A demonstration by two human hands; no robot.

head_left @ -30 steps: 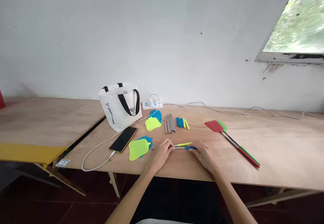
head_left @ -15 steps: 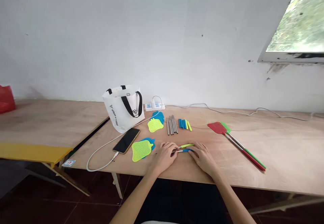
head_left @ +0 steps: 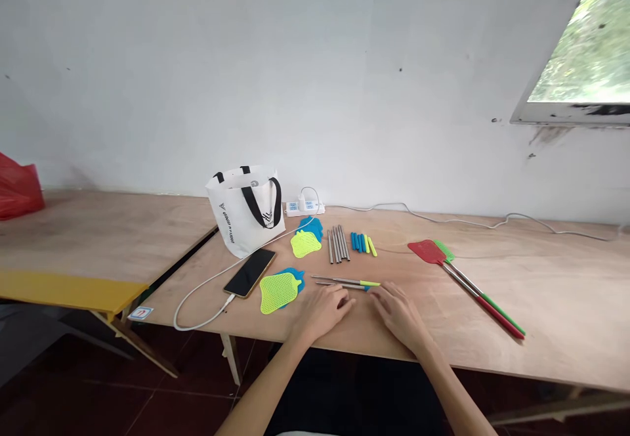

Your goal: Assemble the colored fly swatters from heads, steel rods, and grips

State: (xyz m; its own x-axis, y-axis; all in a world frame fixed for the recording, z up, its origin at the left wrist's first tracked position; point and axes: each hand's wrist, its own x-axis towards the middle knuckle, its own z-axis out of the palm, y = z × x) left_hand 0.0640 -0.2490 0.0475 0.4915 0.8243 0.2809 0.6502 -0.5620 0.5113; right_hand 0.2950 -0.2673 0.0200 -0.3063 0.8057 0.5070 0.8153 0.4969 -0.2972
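Note:
Two thin metal rods lie side by side on the table in front of me: the far rod [head_left: 337, 280] has a yellow-green grip [head_left: 370, 283] and the near rod [head_left: 342, 284] a blue one, partly hidden. My left hand [head_left: 325, 308] rests palm down just below the rods, fingers loosely bent and holding nothing. My right hand [head_left: 398, 308] lies with fingers outstretched, its fingertips by the grips; I cannot tell whether they touch. To the left, a yellow-green perforated swatter head [head_left: 278, 293] overlaps a blue swatter head [head_left: 300, 280].
Behind lie loose metal rods [head_left: 338, 245], blue and yellow grips [head_left: 363, 243] and more swatter heads [head_left: 306, 244]. Red and green fly swatters [head_left: 471, 286] lie right. A phone [head_left: 250, 272] on a cable, a white bag [head_left: 246, 216] and a power strip [head_left: 305, 209] stand left.
Both hands have released the two gripped rods and drawn slightly back toward the table edge. The rods now lie more fully in sight. The view has shifted slightly left.

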